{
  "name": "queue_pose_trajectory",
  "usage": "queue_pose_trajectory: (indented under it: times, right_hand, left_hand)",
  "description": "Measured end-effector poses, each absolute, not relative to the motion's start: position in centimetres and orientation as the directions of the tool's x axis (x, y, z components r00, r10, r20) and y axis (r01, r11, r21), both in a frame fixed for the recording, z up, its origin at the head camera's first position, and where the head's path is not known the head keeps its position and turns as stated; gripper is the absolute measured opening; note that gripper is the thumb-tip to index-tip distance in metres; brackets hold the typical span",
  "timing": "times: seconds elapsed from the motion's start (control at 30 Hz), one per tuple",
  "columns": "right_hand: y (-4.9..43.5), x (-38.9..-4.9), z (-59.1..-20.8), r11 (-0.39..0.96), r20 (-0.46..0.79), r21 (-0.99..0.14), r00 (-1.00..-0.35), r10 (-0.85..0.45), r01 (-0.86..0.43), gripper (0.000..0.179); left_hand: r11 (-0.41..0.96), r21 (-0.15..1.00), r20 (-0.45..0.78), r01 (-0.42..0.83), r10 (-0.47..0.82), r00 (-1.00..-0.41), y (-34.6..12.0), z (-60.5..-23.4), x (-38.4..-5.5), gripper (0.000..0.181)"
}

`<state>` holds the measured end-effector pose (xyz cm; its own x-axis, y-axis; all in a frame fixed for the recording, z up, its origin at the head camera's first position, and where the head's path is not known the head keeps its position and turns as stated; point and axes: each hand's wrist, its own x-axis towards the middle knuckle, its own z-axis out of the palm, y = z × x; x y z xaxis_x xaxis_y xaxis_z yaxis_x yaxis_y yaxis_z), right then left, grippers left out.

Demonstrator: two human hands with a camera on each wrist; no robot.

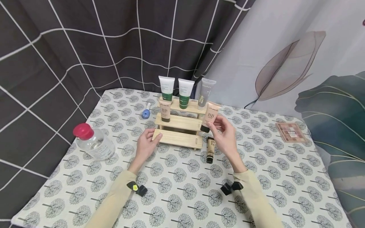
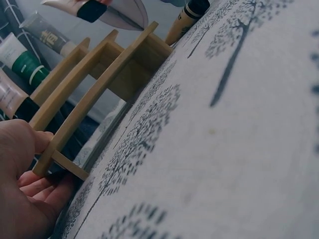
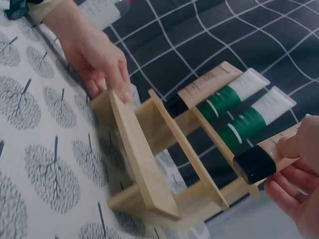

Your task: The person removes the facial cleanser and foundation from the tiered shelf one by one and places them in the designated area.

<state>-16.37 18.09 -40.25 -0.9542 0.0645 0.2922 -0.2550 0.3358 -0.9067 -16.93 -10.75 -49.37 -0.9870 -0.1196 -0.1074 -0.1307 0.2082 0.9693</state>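
A three-step wooden rack stands on the cloth. My left hand grips the left end of its lowest step, thumb on top and fingers beneath, as the left wrist view shows. In my right hand a pink BB cream tube is pinched, its black cap down, by the right end of the middle step. Another pink BB cream tube stands at that step's left end. Two green-and-white tubes and a grey tube stand on the top step.
A gold tube with a black cap lies right of the rack. At left is a clear bottle with a red cap. A small blue-and-white item lies behind it, and a palette lies far right. Curtains hang behind.
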Motion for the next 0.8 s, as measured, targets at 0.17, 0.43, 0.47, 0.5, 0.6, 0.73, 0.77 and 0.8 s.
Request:
queue_pose_trajectory:
  times: [0.17,0.43,0.47,0.5,0.6,0.73,0.77,0.8]
  right_hand:
    - [19.5,-15.5,-40.1,0.367,0.254,-0.907,-0.964,0.083,-0.208,0.032]
    - [21.6,-14.3,-40.6,0.423,0.237,-0.89,-0.965,0.116,-0.168,0.032]
    - [21.8,-14.2,-40.8,0.428,0.235,-0.889,-0.965,0.116,-0.165,0.032]
    - [22.1,-14.0,-41.0,0.434,0.231,-0.887,-0.966,0.118,-0.159,0.032]
    - [22.7,-13.5,-41.4,0.444,0.205,-0.887,-0.971,0.123,-0.131,0.033]
    - [23.5,-12.9,-41.9,0.483,0.168,-0.872,-0.975,0.144,-0.079,0.035]
    - [23.7,-12.7,-42.1,0.498,0.156,-0.865,-0.977,0.148,-0.063,0.035]
    - [23.9,-12.6,-42.2,0.513,0.149,-0.857,-0.977,0.152,-0.051,0.036]
  left_hand:
    - [0.206,0.971,-0.095,-0.12,-0.125,-0.988,-10.7,-49.3,-16.9,0.05]
    - [0.194,0.973,-0.102,-0.125,-0.124,-0.987,-10.7,-49.2,-17.0,0.051]
    - [0.192,0.973,-0.104,-0.126,-0.124,-0.987,-10.7,-49.2,-17.0,0.051]
    - [0.195,0.972,-0.105,-0.128,-0.126,-0.986,-10.7,-49.2,-17.0,0.051]
    - [0.189,0.973,-0.111,-0.133,-0.126,-0.986,-10.6,-49.0,-16.9,0.051]
    - [0.183,0.974,-0.113,-0.135,-0.123,-0.986,-10.6,-49.0,-16.8,0.051]
    - [0.183,0.974,-0.113,-0.135,-0.123,-0.986,-10.6,-49.0,-16.8,0.051]
    - [0.185,0.974,-0.112,-0.134,-0.123,-0.986,-10.6,-49.0,-16.8,0.051]
